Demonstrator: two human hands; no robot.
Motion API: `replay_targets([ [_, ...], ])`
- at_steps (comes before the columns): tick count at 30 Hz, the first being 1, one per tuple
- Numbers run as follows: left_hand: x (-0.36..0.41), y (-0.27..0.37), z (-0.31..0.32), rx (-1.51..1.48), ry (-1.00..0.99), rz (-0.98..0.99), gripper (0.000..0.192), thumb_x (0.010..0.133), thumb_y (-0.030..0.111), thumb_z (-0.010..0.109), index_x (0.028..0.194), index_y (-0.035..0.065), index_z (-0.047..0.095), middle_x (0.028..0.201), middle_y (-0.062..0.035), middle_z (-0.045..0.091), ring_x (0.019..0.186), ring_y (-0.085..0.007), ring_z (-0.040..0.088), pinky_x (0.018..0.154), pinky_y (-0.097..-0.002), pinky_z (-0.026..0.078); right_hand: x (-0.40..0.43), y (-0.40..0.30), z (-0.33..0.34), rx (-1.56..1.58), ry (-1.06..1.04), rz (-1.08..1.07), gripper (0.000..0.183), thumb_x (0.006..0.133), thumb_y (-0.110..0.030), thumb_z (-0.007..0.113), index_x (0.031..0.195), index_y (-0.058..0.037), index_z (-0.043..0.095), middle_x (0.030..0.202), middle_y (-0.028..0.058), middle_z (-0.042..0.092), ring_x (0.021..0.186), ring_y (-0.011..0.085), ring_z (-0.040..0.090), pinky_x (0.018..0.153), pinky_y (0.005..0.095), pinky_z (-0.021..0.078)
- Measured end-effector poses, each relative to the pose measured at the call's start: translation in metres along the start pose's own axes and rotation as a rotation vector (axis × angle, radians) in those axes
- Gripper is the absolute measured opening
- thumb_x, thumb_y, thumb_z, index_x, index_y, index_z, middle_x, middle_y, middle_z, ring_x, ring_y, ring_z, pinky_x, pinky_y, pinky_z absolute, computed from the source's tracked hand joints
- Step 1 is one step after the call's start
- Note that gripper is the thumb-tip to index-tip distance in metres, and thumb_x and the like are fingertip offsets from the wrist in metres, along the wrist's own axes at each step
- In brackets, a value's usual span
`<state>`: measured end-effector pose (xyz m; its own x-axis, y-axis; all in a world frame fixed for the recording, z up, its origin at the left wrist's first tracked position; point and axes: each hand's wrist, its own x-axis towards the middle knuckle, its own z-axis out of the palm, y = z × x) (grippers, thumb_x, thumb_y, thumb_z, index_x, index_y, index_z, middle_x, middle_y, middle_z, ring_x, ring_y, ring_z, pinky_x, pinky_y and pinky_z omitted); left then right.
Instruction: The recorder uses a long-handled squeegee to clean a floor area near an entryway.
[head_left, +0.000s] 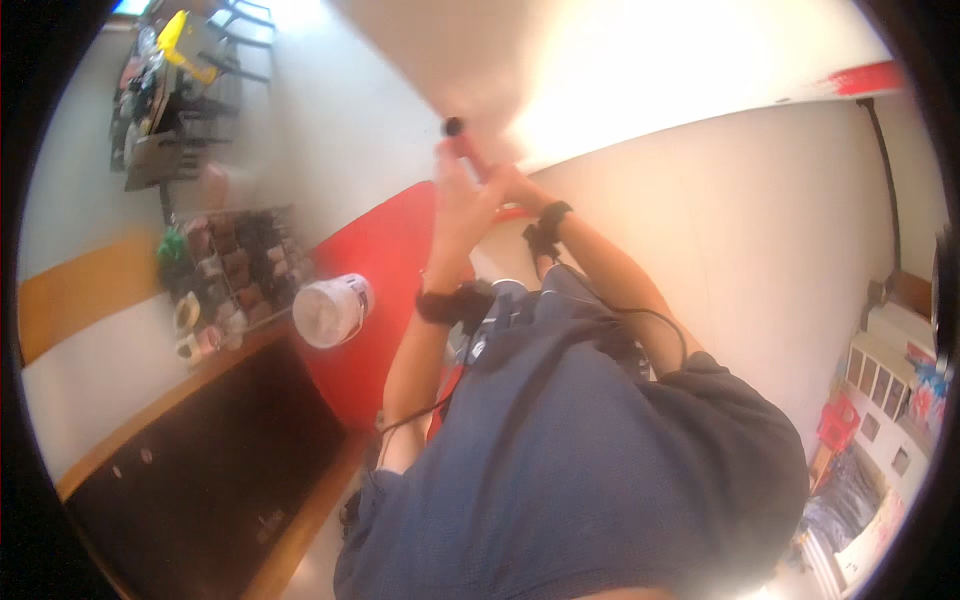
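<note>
Both hands are raised close together in front of a pale wall, blurred by motion. My left hand (463, 206) has its fingers pointing up, beside a slim reddish object (472, 156) with a dark round end. My right hand (517, 186) is at the lower end of that object and appears to grip it. Whether the left hand also holds it cannot be told. Dark bands with cables are on both wrists. Below and left of the hands, a whitish plastic bucket (322, 313) with a handle appears against a red surface (382, 247).
Many small items fill a rack (240, 262) at the left, above a dark wood-edged panel (210, 465). Dark chairs (240, 37) and a cluttered table are at the upper left. A white shelf unit (877, 375) and a red basket (838, 421) appear at the right.
</note>
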<state>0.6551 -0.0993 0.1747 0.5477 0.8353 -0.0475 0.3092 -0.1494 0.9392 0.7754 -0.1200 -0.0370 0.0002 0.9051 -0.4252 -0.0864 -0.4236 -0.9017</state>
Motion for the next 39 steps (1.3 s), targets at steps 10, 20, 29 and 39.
replay_targets([
  [10, -0.003, -0.042, 0.025, 0.082, 0.123, 0.012, 0.077, 0.083, 0.009, 0.063, 0.144, -0.0057, 0.018, 0.142, -0.0207, 0.030, 0.134, -0.0326, 0.032, 0.112, -0.0425, 0.025, -0.005, 0.006, -0.003, -0.137, 0.355, -0.112, 0.066, 0.070, -0.023, 0.078, 0.125, 0.0041, 0.053, 0.111, 0.0200, 0.061, 0.098, 0.0282, 0.060, 0.080, 0.0368, 0.0493],
  [20, -0.011, -0.063, 0.014, -0.077, 0.167, -0.109, 0.069, 0.085, 0.005, 0.058, 0.144, -0.0046, 0.024, 0.146, -0.0208, 0.032, 0.135, -0.0312, 0.034, 0.110, -0.0388, 0.030, 0.000, 0.101, -0.001, -0.164, 0.238, -0.013, 0.039, 0.072, -0.022, 0.066, 0.102, 0.0040, 0.066, 0.098, 0.0240, 0.066, 0.094, 0.0325, 0.064, 0.083, 0.0394, 0.0496],
  [29, -0.095, -0.101, -0.046, -0.016, 0.003, -0.174, 0.036, 0.088, 0.009, 0.051, 0.122, -0.0018, 0.054, 0.123, -0.0161, 0.054, 0.115, -0.0241, 0.052, 0.100, -0.0363, 0.040, -0.055, 0.050, 0.073, -0.227, 0.064, 0.081, 0.033, 0.084, -0.027, 0.063, 0.096, 0.0030, 0.067, 0.089, 0.0120, 0.066, 0.077, 0.0190, 0.062, 0.064, 0.0323, 0.0500],
  [39, -0.321, -0.198, -0.139, -0.226, 0.225, -0.515, 0.031, 0.088, 0.014, 0.055, 0.114, -0.0040, 0.060, 0.110, -0.0125, 0.065, 0.101, -0.0181, 0.060, 0.089, -0.0305, 0.045, -0.097, 0.060, 0.212, -0.205, -0.275, 0.176, 0.025, 0.085, -0.021, 0.059, 0.100, -0.0027, 0.066, 0.089, 0.0059, 0.064, 0.081, 0.0140, 0.060, 0.067, 0.0288, 0.0503],
])
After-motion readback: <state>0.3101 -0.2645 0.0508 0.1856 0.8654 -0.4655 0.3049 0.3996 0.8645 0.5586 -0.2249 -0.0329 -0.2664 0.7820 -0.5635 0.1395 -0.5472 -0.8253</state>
